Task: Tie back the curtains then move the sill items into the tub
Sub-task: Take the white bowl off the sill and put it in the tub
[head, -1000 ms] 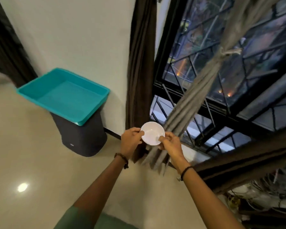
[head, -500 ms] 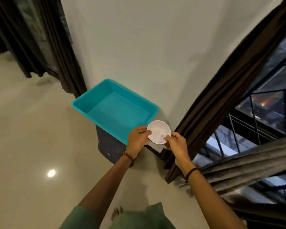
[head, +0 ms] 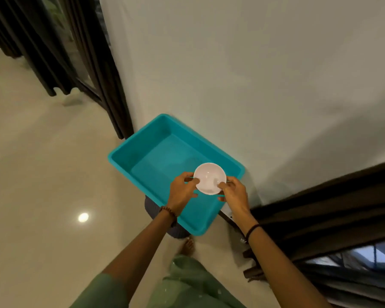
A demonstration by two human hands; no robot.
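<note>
Against a pale wall, a teal tub (head: 218, 215) sits on a dark stand; left hand (head: 181, 192) and right hand (head: 232, 193) pinch a white bowl (head: 209, 178) above it. Best lowered level before letting go.

The bowl (head: 209, 177) covers the fingertips of the left hand (head: 181, 193) and right hand (head: 233, 194) beneath it, along with a patch of the tub (head: 156, 152) floor. The dark stand (head: 150, 205) under the tub shows only a sliver at seven o'clock. The curtain (head: 320, 218) at four o'clock runs off the right edge, its hem blurred. A foot (head: 187, 245) at six o'clock is half hidden by a trouser leg (head: 187, 283).
</note>
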